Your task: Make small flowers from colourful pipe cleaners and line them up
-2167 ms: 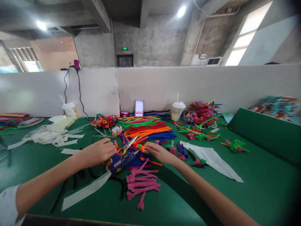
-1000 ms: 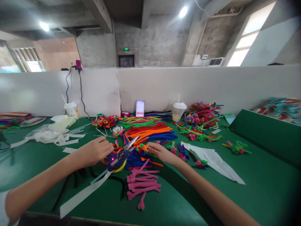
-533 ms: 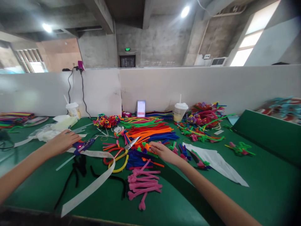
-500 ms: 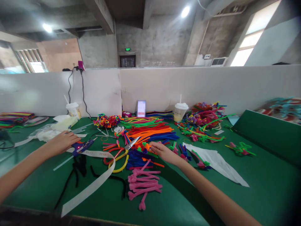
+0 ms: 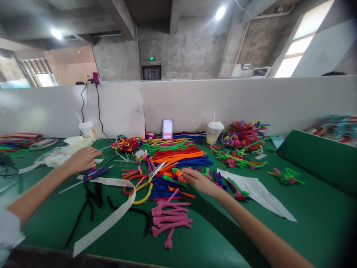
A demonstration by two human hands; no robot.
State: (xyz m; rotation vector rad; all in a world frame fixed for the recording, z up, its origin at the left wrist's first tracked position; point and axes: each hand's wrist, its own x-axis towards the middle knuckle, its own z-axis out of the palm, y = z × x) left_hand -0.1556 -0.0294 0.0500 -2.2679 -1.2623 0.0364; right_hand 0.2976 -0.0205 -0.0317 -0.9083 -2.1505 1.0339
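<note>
Head camera: your left hand (image 5: 83, 159) no longer holds the gun (image 5: 98, 172), which lies on the desk (image 5: 47, 230), so that loosely spread grip looks free; your right hand (image 5: 199, 181) pinches the orange-green piece (image 5: 178, 172) near the scissors (image 5: 153, 172)

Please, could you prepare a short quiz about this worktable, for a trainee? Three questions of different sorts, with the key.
1. Which of these is nearest to the left hand?
a) scissors
b) glue gun
c) pink pieces

2. True or false: the phone stands upright.

3. Which colour of the small piece shows right beside the fingers of the right hand?

Key: 1. b, it lies just below the hand. 2. True. 3. Orange.
</note>
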